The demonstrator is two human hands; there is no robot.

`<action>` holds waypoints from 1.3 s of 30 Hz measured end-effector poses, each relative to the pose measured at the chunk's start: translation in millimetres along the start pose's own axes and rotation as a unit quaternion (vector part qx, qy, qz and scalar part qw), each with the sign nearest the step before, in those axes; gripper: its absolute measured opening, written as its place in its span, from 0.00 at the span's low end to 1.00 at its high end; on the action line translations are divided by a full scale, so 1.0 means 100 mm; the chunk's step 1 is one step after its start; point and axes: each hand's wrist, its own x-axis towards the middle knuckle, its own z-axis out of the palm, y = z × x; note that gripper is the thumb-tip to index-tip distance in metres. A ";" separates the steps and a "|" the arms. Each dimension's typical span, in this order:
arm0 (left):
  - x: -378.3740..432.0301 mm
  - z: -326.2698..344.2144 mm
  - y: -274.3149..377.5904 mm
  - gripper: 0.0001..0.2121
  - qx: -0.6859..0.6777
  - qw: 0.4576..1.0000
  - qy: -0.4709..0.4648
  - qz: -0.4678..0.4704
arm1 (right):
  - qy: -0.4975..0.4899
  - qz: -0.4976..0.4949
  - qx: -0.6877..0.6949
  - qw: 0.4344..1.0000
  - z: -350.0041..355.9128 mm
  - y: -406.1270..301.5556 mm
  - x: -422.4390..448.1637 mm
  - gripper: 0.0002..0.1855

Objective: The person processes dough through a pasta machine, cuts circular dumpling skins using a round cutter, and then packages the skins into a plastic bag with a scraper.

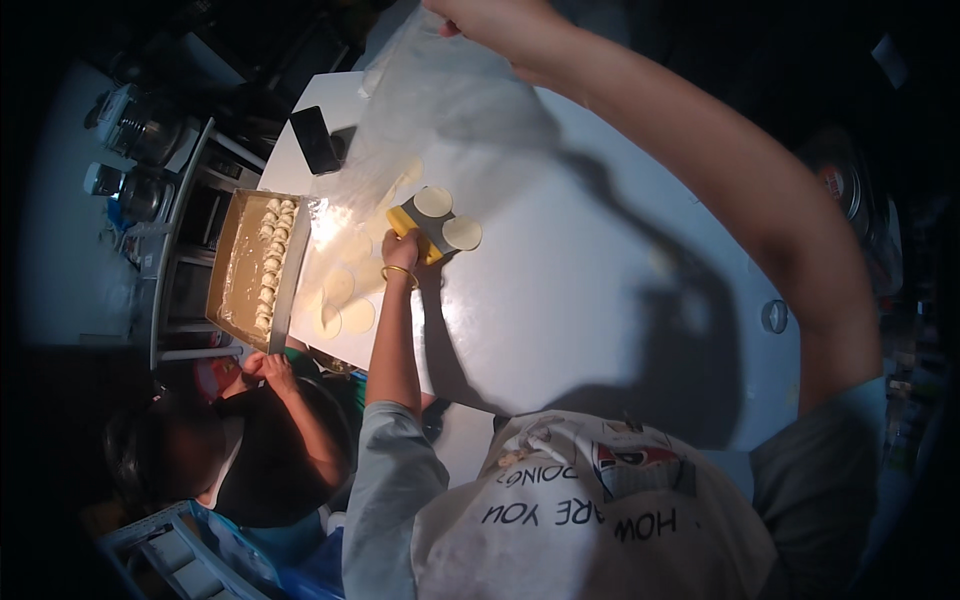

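Observation:
My left hand (401,251) grips the yellow handle of a flat scraper (433,225) with a grey blade. Two round dough wrappers (462,233) lie on the blade. High at the top edge, my right hand (487,22) pinches a translucent plastic sheet (450,112), which hangs down towards the white table (525,315). More thin dough rounds (358,315) lie left of my left hand, some overlapping; a few are seen through or under the sheet. The far end of the sheet is hard to make out.
A shallow cardboard box (247,262) with rows of folded dumplings (271,262) is at the table's left edge. Beside it a co-worker (285,435) sits with both hands together. A black phone (316,140) lies at the back left, a small round ring-like item (774,316) at the right.

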 end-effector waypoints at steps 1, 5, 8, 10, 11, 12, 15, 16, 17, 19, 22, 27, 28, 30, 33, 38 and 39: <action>0.00 0.01 0.10 0.13 0.115 0.991 0.043 0.051 | 0.002 -0.001 -0.004 1.000 -0.04 0.03 0.00 0.06; 0.06 -0.20 0.43 0.24 0.365 0.918 0.090 0.124 | 0.014 0.002 -0.020 1.000 -0.01 0.04 -0.01 0.06; -0.17 -0.19 0.81 0.28 0.429 0.899 0.051 0.066 | 0.012 0.009 -0.010 1.000 -0.05 0.11 -0.02 0.06; -0.22 -0.25 0.94 0.26 0.450 0.887 0.063 0.083 | 0.007 0.003 -0.003 1.000 -0.04 0.11 0.02 0.06; -0.25 -0.25 0.87 0.26 0.450 0.887 0.062 0.084 | 0.015 -0.008 0.002 1.000 -0.02 0.12 0.04 0.06; -0.31 -0.26 0.76 0.24 0.393 0.908 0.067 0.127 | 0.023 -0.019 0.008 1.000 0.00 0.12 0.04 0.06; -0.65 0.04 0.54 0.19 0.320 0.935 0.003 0.154 | 0.024 0.001 -0.004 1.000 -0.05 0.11 0.00 0.06; -0.86 0.17 0.54 0.18 0.326 0.931 -0.028 0.160 | 0.025 0.001 -0.003 1.000 -0.08 0.11 -0.01 0.06; -1.05 0.26 0.56 0.18 0.332 0.927 -0.057 0.164 | 0.026 0.008 -0.006 1.000 -0.08 0.11 -0.02 0.06; -1.16 0.35 0.49 0.16 0.365 0.913 -0.071 0.168 | 0.026 0.016 -0.011 0.999 -0.06 0.15 -0.02 0.06; -1.07 0.30 0.46 0.15 0.361 0.914 -0.052 0.179 | 0.020 -0.003 0.000 1.000 -0.05 0.17 -0.01 0.06; -0.91 0.02 0.48 0.17 0.386 0.903 -0.008 0.190 | 0.003 0.016 -0.004 1.000 -0.04 0.10 -0.04 0.06; -0.94 0.01 0.49 0.17 0.386 0.905 0.003 0.177 | 0.004 0.018 -0.006 1.000 -0.05 0.09 -0.04 0.06; -1.09 0.07 0.53 0.17 0.369 0.908 -0.016 0.197 | 0.012 0.033 -0.038 0.999 -0.09 0.06 -0.04 0.06; -1.37 0.35 0.32 0.17 0.270 0.934 -0.104 0.211 | 0.013 0.021 -0.027 0.999 -0.12 0.11 -0.07 0.06; -1.81 1.13 -0.41 0.13 0.077 0.966 -0.231 0.091 | 0.015 0.042 -0.082 0.996 0.11 0.46 -0.05 0.01; -1.87 1.26 -0.53 0.12 0.018 0.971 -0.233 0.059 | 0.004 0.038 -0.090 0.995 0.12 0.49 -0.07 0.01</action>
